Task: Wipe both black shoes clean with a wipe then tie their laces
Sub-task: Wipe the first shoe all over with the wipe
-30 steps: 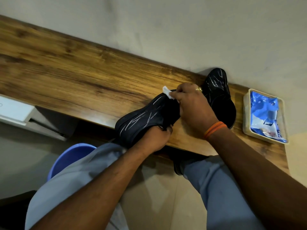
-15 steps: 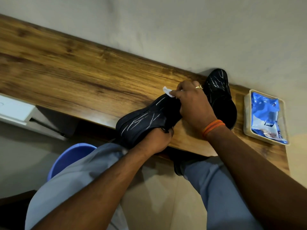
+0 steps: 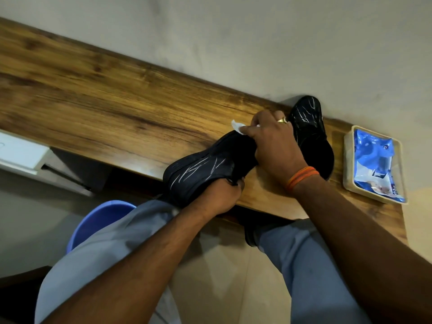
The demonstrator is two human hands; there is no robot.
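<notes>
A wooden shelf (image 3: 117,108) runs along a plain wall. At centre frame the left hand (image 3: 219,197) grips a black shoe (image 3: 205,167) at the shelf's front edge, while the right hand (image 3: 273,146) pinches a white wipe (image 3: 237,126) against its upper. Wiping seems underway; next comes the second shoe (image 3: 311,134), standing upper right. Both show pale streaks.

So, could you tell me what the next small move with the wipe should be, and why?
Probably draw the right hand and its wipe along the near shoe toward the toe: the wipe sits at one end, the left hand grips that shoe steady, and pale streaks show further along.
</notes>
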